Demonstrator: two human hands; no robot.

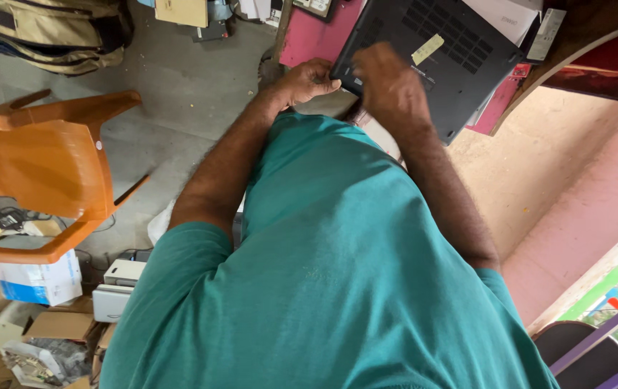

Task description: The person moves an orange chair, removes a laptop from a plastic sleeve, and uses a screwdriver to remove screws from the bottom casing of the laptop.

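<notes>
Head view: both hands meet at the near edge of an upturned black laptop (431,50) on the pink worktop (312,36); left hand (307,81) pinches its corner, right hand (388,83) presses flat on it.

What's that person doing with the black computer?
A person in a teal shirt leans over a dark laptop that lies bottom side up on a pink tabletop. Both hands are on its near edge: the left hand at the corner, the right hand on the underside. A strip of tape is stuck to the base. An orange plastic chair stands nearby.
</notes>
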